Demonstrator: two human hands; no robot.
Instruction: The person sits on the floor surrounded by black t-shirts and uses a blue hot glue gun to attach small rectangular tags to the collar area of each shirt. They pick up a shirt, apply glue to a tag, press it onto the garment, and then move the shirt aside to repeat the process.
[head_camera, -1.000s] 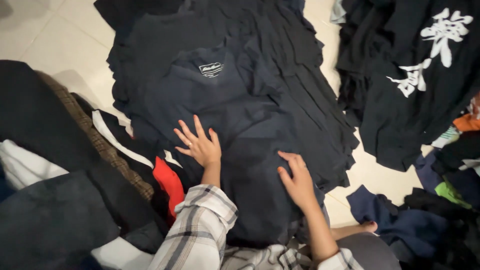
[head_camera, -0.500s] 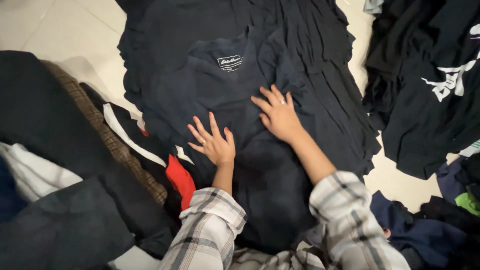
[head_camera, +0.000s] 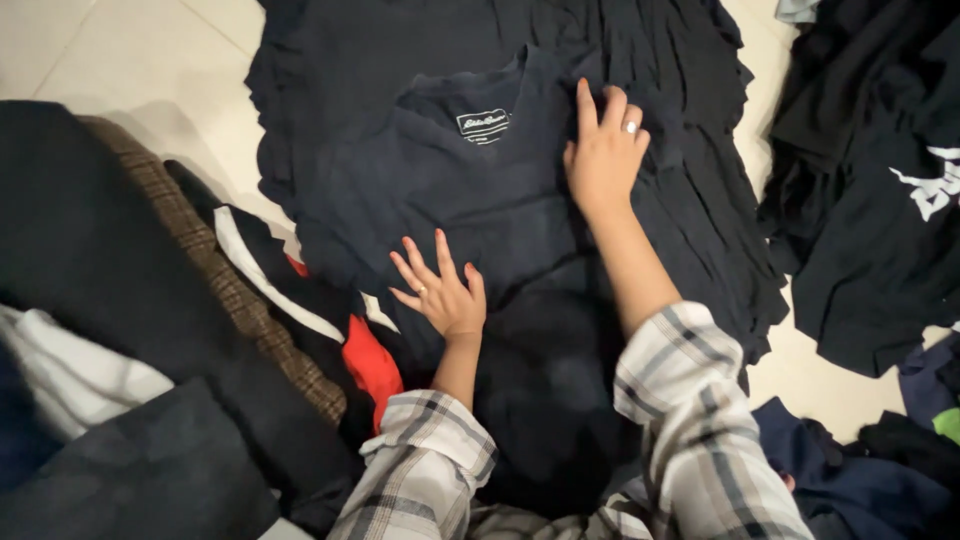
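A dark navy T-shirt with a small white neck label lies flat on top of a stack of dark shirts on the floor. My left hand rests flat on the shirt's lower left part, fingers spread, holding nothing. My right hand lies flat near the shirt's right shoulder, beside the collar, a ring on one finger. Both sleeves are plaid flannel.
Pale tiled floor shows at the upper left. A pile of dark, brown-checked, white and red clothes lies to the left. A black shirt with white print lies at the right, with more crumpled clothes at the lower right.
My right hand has slid from the shirt's lower edge up across it to the right shoulder. My left hand has stayed pressed on the lower left part.
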